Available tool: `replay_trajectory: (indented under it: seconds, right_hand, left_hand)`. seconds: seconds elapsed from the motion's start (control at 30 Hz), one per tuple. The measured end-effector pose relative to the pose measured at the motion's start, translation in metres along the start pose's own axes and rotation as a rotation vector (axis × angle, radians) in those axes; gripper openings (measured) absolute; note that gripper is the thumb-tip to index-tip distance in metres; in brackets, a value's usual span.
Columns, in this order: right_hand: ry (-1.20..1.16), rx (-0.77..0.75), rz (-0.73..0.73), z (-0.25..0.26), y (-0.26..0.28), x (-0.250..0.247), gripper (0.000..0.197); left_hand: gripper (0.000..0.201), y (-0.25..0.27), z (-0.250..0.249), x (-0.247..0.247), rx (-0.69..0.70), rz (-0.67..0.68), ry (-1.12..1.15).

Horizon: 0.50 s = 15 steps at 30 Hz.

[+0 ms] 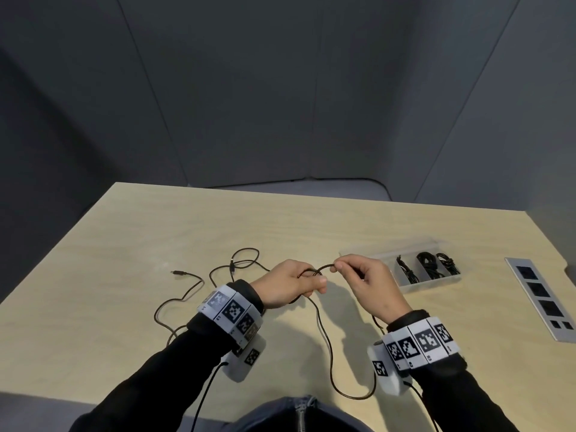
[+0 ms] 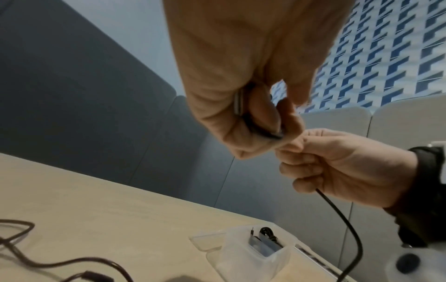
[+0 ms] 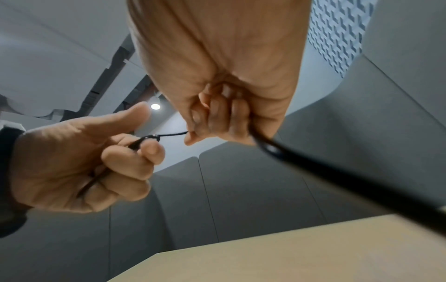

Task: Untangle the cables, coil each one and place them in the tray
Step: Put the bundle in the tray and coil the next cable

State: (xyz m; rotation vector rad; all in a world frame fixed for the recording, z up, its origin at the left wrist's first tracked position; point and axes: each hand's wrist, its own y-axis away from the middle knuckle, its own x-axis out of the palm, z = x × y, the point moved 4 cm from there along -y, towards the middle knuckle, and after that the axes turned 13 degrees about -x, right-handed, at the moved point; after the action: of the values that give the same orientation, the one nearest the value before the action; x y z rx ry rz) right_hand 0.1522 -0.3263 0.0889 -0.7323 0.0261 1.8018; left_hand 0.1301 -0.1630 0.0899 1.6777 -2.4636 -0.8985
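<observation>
Both hands hold one thin black cable (image 1: 324,335) above the table's middle. My left hand (image 1: 293,283) grips a small loop of it, fingers curled round the strands (image 2: 255,122). My right hand (image 1: 358,277) pinches the same cable between thumb and forefinger just right of the left hand, and the cable also runs through its curled fingers (image 3: 263,141). The slack hangs down to the table in a long bend near my body. A second black cable (image 1: 193,285) lies tangled on the table to the left. A clear plastic tray (image 1: 436,244) at the right holds three coiled black cables (image 1: 427,265).
The wooden table (image 1: 156,232) is walled by grey partition panels. A grey power socket strip (image 1: 542,299) is set into the table at the far right. Thin black leads run from the wrist cameras towards my body.
</observation>
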Motion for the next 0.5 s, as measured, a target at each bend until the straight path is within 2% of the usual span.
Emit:
replay_trajectory:
  seconds: [0.1,0.17,0.23,0.37,0.5]
  right_hand:
    - [-0.137,0.092,-0.087,-0.008,0.003,-0.001,0.010]
    - [-0.263,0.100,-0.134,-0.006,0.006,-0.003,0.013]
    - [-0.370,0.102,-0.142,0.000,0.007,0.000,0.011]
    - [-0.355,0.157,-0.060,-0.001,0.013,0.017,0.008]
    - [-0.272,0.121,0.073,0.003,0.022,0.035,0.016]
  left_hand:
    - [0.031,-0.004,0.002,-0.003,0.087,-0.058,0.102]
    - [0.033,-0.005,0.003,-0.004,0.125,-0.118,0.284]
    - [0.033,-0.007,0.006,-0.004,0.104,-0.163,0.484]
    - [0.032,-0.007,0.001,-0.006,0.126,-0.218,0.776]
    - [0.030,-0.003,-0.007,-0.013,0.190,-0.238,0.904]
